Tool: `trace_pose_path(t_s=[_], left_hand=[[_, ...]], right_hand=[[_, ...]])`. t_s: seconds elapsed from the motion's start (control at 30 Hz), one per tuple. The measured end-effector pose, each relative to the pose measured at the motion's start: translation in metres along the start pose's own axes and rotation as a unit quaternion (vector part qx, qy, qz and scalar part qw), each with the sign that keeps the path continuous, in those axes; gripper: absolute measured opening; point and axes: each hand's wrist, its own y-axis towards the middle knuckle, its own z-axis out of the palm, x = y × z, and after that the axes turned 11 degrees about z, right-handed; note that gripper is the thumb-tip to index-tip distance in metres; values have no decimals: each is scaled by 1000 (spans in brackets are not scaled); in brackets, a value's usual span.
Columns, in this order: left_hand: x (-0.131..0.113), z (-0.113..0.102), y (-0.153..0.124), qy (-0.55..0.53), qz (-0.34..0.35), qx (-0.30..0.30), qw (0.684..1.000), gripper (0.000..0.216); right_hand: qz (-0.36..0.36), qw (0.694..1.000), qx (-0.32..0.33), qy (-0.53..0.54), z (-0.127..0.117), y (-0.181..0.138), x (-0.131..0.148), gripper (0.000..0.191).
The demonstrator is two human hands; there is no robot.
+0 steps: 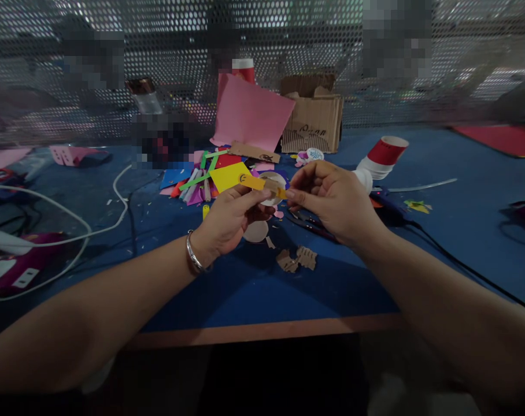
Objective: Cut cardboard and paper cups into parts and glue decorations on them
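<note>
Both of my hands meet above the blue table around a yellow-orange paper strip (pixel 252 182) with a small drawn face at its left end. A piece of brown cardboard (pixel 272 188) lies against the strip near its middle. My left hand (pixel 234 216) is closed, pinching the strip and cardboard between thumb and fingers. At the strip's right end, my right hand (pixel 325 199) pinches the yellow tip. Behind and below the strip are a white round piece (pixel 256 231) and a yellow sheet (pixel 230 176). Torn cardboard scraps (pixel 297 259) lie nearer the table's front edge.
A pink sheet (pixel 249 112) and a cardboard box (pixel 312 124) stand at the back by a perforated metal screen (pixel 262 34). Red-and-white paper cups (pixel 381 157) lean at right. A black cord (pixel 453 257) and white cable (pixel 89 228) cross the table.
</note>
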Motion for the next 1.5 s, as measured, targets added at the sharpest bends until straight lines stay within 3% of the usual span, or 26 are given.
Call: trace_pose_path(t_s=[0.63,0.8,0.93,1.03,1.13,1.2,1.37,1.5], left_hand=[[1,-1,2,-1,5,-1,1000,16],[0,-5,11,0,30,-93,995,9],[0,-13,20,12,75,-153,985,11],[0,-15,22,14,91,-143,986,9],[0,-14,22,8,99,-136,986,8],[0,-13,22,6,98,-140,985,9],[-1,-13,22,15,85,-143,986,10],[-2,-15,22,13,84,-143,986,7]], right_hand=[[24,1000,10,10,-2,1,-2,34],[-73,989,-39,-124,1,-6,0,20],[-152,955,63,-248,9,-14,-1,10],[-214,900,162,-343,15,-17,-7,11],[-230,850,212,-424,18,-16,-12,10],[-224,833,229,-450,18,-14,-13,11],[-215,831,232,-459,17,-11,-12,14],[-164,877,254,-374,9,-9,-4,7]])
